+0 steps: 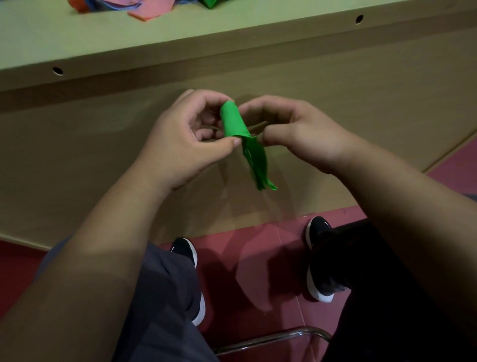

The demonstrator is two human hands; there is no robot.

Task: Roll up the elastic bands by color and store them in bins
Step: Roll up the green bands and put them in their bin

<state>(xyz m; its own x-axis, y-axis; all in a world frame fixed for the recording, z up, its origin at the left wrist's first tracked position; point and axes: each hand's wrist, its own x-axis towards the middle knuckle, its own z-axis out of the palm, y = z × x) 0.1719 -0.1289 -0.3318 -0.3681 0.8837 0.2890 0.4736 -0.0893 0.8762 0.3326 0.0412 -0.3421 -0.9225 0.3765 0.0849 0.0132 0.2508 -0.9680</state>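
Two hands are up in front of the person, close together, lower than the counter's top. They hold a green elastic band (pixel 233 121) between them. The top part of the band is rolled into a small fat tube. The rest hangs down from the tube as a loose, flat tail, and its end dangles in the air.

The left hand (pixel 180 144) has its fingers curled round the tube. Its thumb presses on the low end of the roll. The right hand (pixel 296 129) is curled too. It grips the roll from the other side, and its thumb is just beside the spot where the tail begins.

The counter (pixel 180 33) is far up at the top. It is pale, and its front edge has two small round holes. A heap of loose bands (pixel 144 10) lies on it at the very top, pink, orange and a bit of blue. A green bit (pixel 209 3) peeks in beside the heap, but it is cut off, so I cannot tell what it is. A brown wooden panel (pixel 103 155) is behind the hands.

Down below is a red floor (pixel 258 258). The person's two black shoes with white soles, the left shoe (pixel 183 252) and the right shoe (pixel 318 258), stand on it. A shiny metal chair bar (pixel 271 338) shows at the bottom.
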